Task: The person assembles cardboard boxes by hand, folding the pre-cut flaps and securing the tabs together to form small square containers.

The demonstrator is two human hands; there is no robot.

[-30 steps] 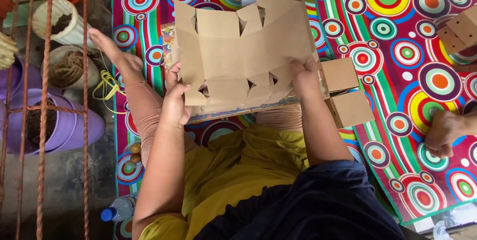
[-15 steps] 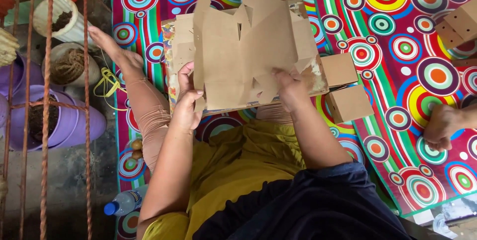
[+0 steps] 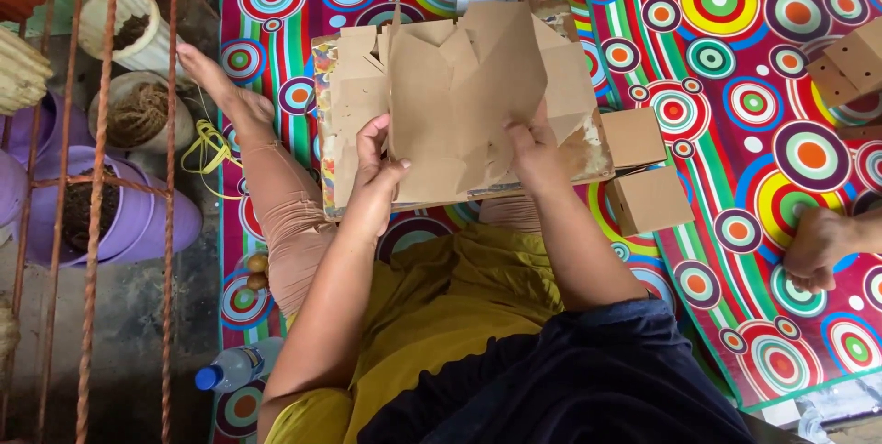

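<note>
I'm mid-fold: left hand (image 3: 375,188) & right hand (image 3: 533,154) both grip the cardboard blank (image 3: 459,104); next, I reckon, press flaps along creases.

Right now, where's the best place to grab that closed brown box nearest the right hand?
Take the small closed box across its two opposite side walls, coming from above. It lies flat on the patterned mat, apart from the right hand, with its top face clear.

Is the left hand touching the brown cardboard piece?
Touching. The head view shows the left hand gripping the cardboard piece's lower left edge, thumb across its front.
</note>
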